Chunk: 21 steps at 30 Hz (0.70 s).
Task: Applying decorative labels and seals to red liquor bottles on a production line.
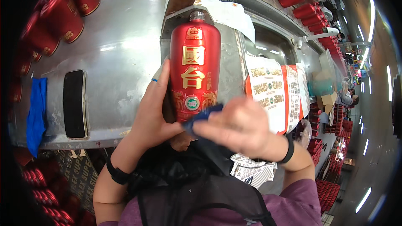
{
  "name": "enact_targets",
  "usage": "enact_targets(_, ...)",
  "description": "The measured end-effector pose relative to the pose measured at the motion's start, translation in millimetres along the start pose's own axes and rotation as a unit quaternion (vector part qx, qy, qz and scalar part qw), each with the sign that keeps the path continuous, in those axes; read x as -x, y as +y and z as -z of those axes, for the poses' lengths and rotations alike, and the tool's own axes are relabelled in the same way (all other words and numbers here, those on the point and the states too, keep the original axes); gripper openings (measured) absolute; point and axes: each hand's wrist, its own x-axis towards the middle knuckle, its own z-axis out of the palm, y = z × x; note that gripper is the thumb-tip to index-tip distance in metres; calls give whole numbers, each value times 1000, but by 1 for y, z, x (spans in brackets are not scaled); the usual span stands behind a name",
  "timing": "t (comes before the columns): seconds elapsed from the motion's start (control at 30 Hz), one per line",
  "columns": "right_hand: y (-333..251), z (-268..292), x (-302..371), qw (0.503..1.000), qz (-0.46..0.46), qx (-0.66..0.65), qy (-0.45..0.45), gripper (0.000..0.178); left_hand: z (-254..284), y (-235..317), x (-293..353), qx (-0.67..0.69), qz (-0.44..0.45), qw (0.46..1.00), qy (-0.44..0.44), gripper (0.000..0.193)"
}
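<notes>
Red bottle point(194, 67), glossy, gold-lettered, uncapped

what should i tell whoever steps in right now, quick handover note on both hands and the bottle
Left hand: grips the red bottle by its left side, holding it against the metal workbench.
Right hand: pinches a dark blue cloth against the bottle's lower front.
Nearby: a stack of label sheets to the right, a blue rag at the bench's left edge, rows of red bottles behind.
Done: bottle labelled.
Left: wiping looks underway; bottle has no cap.
</notes>
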Motion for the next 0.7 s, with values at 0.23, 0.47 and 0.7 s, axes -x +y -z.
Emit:
enact_targets(0.23,8,11,-5,904,-330,-273,5,21,-1,-2,2,-16,-19,1000,5,118)
enact_targets(0.47,15,16,-23,951,-233,-179,97,22,0,-3,1,-2,2,1000,-15,115)
enact_targets(0.7,17,5,-4,907,-370,-176,101,22,5,-5,2,-51,-11,998,-37,115)
